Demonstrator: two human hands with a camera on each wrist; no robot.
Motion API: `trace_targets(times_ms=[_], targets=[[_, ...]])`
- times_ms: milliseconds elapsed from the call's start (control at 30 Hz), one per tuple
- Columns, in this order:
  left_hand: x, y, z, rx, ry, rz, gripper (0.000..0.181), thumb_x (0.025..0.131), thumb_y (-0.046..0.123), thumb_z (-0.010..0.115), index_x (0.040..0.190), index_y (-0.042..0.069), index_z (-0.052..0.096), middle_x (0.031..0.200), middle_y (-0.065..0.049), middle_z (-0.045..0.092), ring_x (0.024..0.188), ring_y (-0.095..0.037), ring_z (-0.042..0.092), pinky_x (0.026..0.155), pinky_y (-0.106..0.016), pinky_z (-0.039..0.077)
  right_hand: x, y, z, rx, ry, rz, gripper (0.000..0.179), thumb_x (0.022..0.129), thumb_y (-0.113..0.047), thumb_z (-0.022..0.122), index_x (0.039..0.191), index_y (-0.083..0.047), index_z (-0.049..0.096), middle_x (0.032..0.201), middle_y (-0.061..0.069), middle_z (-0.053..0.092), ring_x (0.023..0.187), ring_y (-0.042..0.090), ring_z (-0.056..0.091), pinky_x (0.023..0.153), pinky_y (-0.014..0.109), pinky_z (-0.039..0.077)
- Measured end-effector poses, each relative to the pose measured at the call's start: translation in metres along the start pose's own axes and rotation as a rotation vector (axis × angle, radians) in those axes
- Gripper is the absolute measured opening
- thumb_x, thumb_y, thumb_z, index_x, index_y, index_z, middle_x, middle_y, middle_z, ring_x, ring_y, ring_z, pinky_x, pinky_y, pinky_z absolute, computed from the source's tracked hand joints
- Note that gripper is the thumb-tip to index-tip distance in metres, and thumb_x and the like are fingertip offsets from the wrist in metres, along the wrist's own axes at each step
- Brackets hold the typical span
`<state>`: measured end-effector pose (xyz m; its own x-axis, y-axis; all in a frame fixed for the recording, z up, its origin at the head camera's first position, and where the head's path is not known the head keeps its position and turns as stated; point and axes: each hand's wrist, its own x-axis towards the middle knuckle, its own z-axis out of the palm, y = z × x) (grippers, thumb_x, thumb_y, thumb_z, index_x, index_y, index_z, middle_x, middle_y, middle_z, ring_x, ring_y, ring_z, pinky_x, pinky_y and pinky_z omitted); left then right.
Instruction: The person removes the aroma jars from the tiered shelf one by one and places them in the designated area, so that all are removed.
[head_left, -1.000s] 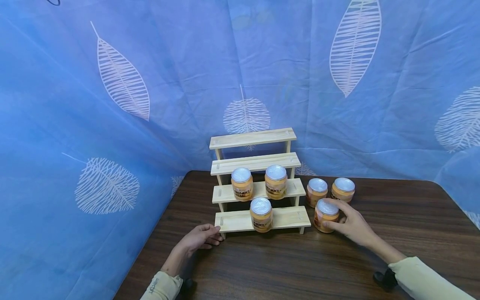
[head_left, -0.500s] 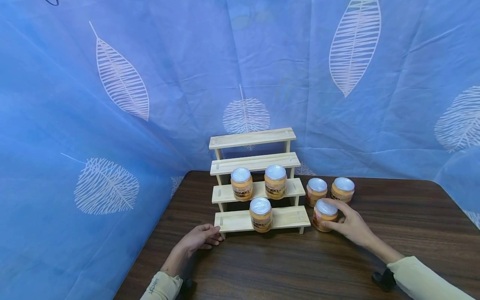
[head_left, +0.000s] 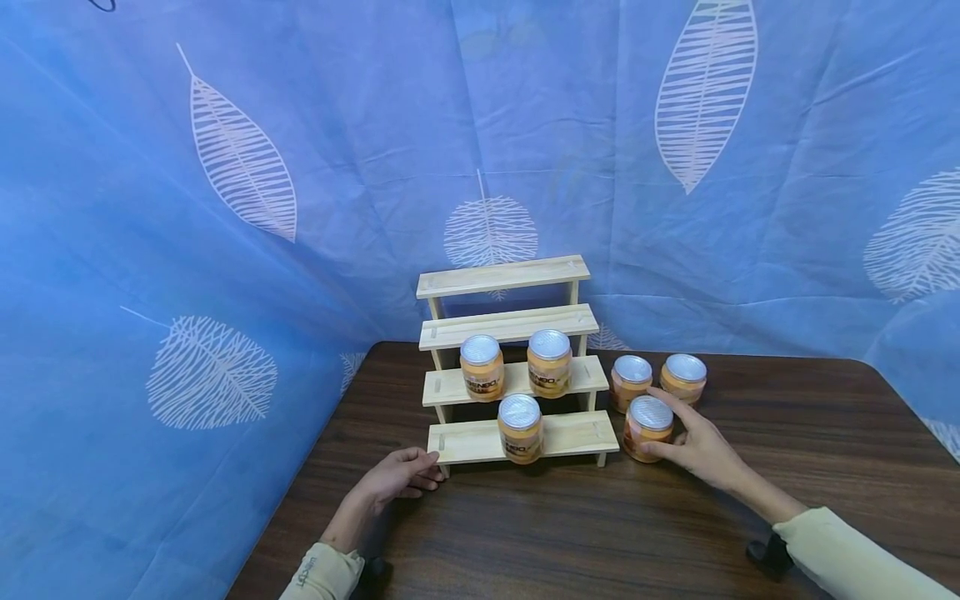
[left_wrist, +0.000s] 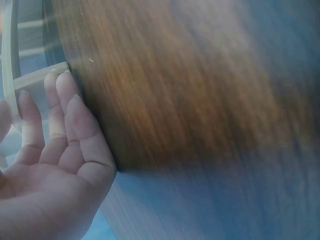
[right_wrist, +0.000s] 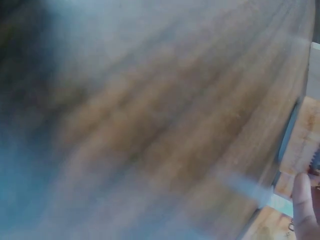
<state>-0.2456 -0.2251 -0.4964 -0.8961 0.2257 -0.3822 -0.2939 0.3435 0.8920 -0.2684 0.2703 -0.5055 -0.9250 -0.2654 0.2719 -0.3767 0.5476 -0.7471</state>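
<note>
In the head view, my left hand (head_left: pixel 401 477) pinches the front left end of a stepped wooden display rack (head_left: pixel 465 442), thumb on the lowest board. The left wrist view has its fingers (left_wrist: pixel 75 115) against the rack's leg. My right hand (head_left: pixel 701 450) is at a lidded orange jar (head_left: pixel 648 442) standing on the table right of the rack. Its thumb is at the jar's near side; the index finger stands apart from the silver lid. The right wrist view catches a fingertip beside part of a jar (right_wrist: pixel 300 140). The hand's other fingers are hidden.
Two similar jars, one at left (head_left: pixel 630 392) and one at right (head_left: pixel 684 382), stand behind. The rack bears one jar (head_left: pixel 521 437) on its lowest board and two on the second. Blue leaf-printed cloth (head_left: pixel 375 167) hangs behind the dark wooden table (head_left: pixel 525 542).
My right index finger has lifted off the lid and spread away from it, while the thumb stays by the jar. The left hand keeps its hold on the rack.
</note>
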Motion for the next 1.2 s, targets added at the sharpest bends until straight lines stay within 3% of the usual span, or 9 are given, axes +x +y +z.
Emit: trace_targets(times_ms=[133, 233, 333, 400, 667, 867, 1200], targets=[[-0.001, 0.0, 0.0, 0.0, 0.009, -0.005, 0.036, 0.102, 0.043, 0.056, 0.098, 0.009, 0.062, 0.098, -0.004, 0.075, 0.087, -0.013, 0.07, 0.076, -0.03, 0.051, 0.005, -0.009, -0.004, -0.064, 0.006, -0.028, 0.086, 0.086, -0.024, 0.081, 0.155, -0.007, 0.033, 0.138, 0.024, 0.052, 0.094, 0.009, 0.059, 0.068, 0.028, 0.05], [-0.002, 0.001, 0.0, 0.002, 0.014, -0.009, 0.035, 0.102, 0.043, 0.055, 0.098, 0.008, 0.062, 0.098, -0.005, 0.075, 0.086, -0.014, 0.07, 0.076, -0.031, 0.051, 0.01, -0.019, -0.01, -0.105, -0.002, -0.054, 0.083, 0.088, -0.026, 0.079, 0.155, -0.007, 0.033, 0.149, 0.023, 0.046, 0.122, 0.028, 0.055, 0.084, 0.043, 0.052], [-0.002, 0.002, 0.0, 0.004, 0.015, -0.01, 0.036, 0.102, 0.042, 0.055, 0.098, 0.007, 0.062, 0.099, -0.007, 0.075, 0.087, -0.015, 0.07, 0.077, -0.032, 0.051, 0.014, -0.029, -0.018, -0.102, -0.024, -0.066, 0.081, 0.09, -0.026, 0.077, 0.156, -0.009, 0.033, 0.155, 0.025, 0.039, 0.133, 0.048, 0.045, 0.091, 0.062, 0.046], [-0.002, 0.002, 0.0, 0.007, 0.014, -0.01, 0.036, 0.102, 0.042, 0.055, 0.098, 0.007, 0.062, 0.099, -0.007, 0.075, 0.087, -0.015, 0.07, 0.077, -0.033, 0.051, 0.017, -0.036, -0.023, -0.108, -0.03, -0.076, 0.079, 0.091, -0.026, 0.076, 0.155, -0.01, 0.034, 0.155, 0.027, 0.038, 0.135, 0.053, 0.041, 0.092, 0.069, 0.042], [0.0, 0.002, -0.001, 0.002, 0.008, -0.012, 0.036, 0.102, 0.043, 0.056, 0.099, 0.008, 0.063, 0.097, -0.004, 0.075, 0.086, -0.014, 0.07, 0.077, -0.032, 0.051, 0.033, -0.067, -0.042, -0.152, -0.033, -0.127, 0.073, 0.092, -0.027, 0.075, 0.153, -0.012, 0.038, 0.152, 0.023, 0.042, 0.135, 0.05, 0.042, 0.095, 0.071, 0.039], [0.001, 0.0, -0.003, 0.005, 0.009, -0.007, 0.036, 0.102, 0.043, 0.056, 0.099, 0.008, 0.064, 0.096, -0.003, 0.075, 0.085, -0.014, 0.07, 0.076, -0.031, 0.051, 0.059, -0.095, -0.054, -0.178, -0.023, -0.147, 0.073, 0.091, -0.032, 0.075, 0.154, -0.028, 0.037, 0.158, 0.013, 0.038, 0.142, 0.042, 0.036, 0.099, 0.068, 0.037], [0.001, 0.0, -0.001, 0.0, 0.013, -0.017, 0.034, 0.102, 0.042, 0.056, 0.097, 0.009, 0.063, 0.095, -0.002, 0.075, 0.084, -0.013, 0.07, 0.076, -0.031, 0.051, 0.104, -0.143, -0.055, -0.168, -0.088, -0.19, 0.072, 0.093, -0.036, 0.073, 0.154, -0.027, 0.037, 0.161, 0.01, 0.034, 0.144, 0.039, 0.036, 0.106, 0.066, 0.034]])
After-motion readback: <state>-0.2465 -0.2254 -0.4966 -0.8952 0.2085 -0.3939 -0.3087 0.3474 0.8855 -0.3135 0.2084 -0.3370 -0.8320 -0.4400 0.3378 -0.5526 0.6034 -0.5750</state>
